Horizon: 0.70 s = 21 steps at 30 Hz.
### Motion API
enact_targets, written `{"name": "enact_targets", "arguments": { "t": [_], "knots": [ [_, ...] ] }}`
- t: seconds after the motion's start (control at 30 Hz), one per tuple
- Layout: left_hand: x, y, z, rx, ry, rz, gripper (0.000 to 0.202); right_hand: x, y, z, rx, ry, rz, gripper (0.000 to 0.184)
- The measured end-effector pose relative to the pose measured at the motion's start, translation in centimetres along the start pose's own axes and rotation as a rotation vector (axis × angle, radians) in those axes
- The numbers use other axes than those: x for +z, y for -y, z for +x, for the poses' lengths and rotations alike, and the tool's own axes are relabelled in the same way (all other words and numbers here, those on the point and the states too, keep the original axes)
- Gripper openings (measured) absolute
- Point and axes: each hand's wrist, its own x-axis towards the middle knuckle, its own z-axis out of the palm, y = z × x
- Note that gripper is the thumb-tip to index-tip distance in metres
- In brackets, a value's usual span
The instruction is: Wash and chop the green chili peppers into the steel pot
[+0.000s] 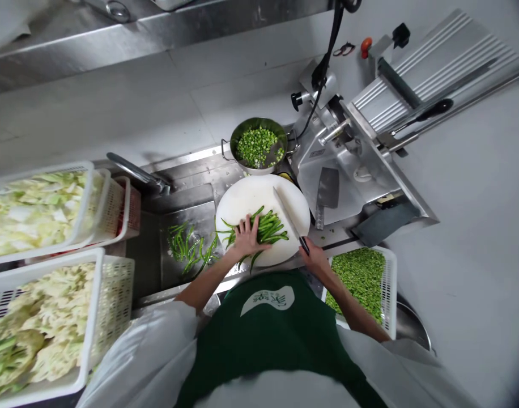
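My left hand (247,237) lies with spread fingers on a bunch of long green beans (270,228), pressing them against the round white cutting board (238,195). At the board's lower right edge, my right hand (314,256) is closed around the black handle of a kitchen knife (287,212). Its blade slants up and left across the board, just right of the beans' ends, and appears apart from them. More loose green beans (187,246) lie in the metal sink to the left of the board.
Behind the board stands a metal pot (259,123) of chopped green pieces. A slicing machine (344,164) fills the right side, a cleaver (328,187) on it. A white basket (391,283) holds chopped greens. Crates of cabbage (42,209) and cauliflower (59,323) stand left, near a faucet (136,170).
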Motion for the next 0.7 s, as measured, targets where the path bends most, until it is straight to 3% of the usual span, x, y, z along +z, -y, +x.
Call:
{"name": "enact_targets", "arguments": {
  "t": [0.13, 0.23, 0.37, 0.5, 0.6, 0.7],
  "knots": [
    [2.0, -0.6, -2.1, 0.024, -0.053, -0.03, 0.11, 0.5, 0.1, -0.8, 0.066, -0.03, 0.005, 0.041],
    [1.9, -1.3, -0.7, -0.026, -0.106, -0.103, 0.097, 0.7, 0.2, -0.9, 0.033, 0.007, -0.016, 0.042],
    [0.7, -1.1, 1.7, -0.034, -0.119, -0.192, 0.091, -0.6, -0.3, 0.1, -0.005, 0.049, -0.057, 0.043],
    [0.5, -0.8, 2.3, -0.042, -0.12, -0.028, 0.074, -1.5, -0.4, 0.9, 0.096, -0.012, -0.08, 0.044],
    [1.2, -1.3, 2.2, -0.071, -0.155, 0.096, 0.078, -0.5, 0.0, 0.6, 0.053, 0.02, -0.054, 0.043],
    [1.7, -2.0, 1.6, -0.09, -0.168, 0.179, 0.094, 0.6, 0.0, 0.1, -0.057, 0.066, -0.001, 0.041]
  ]
}}
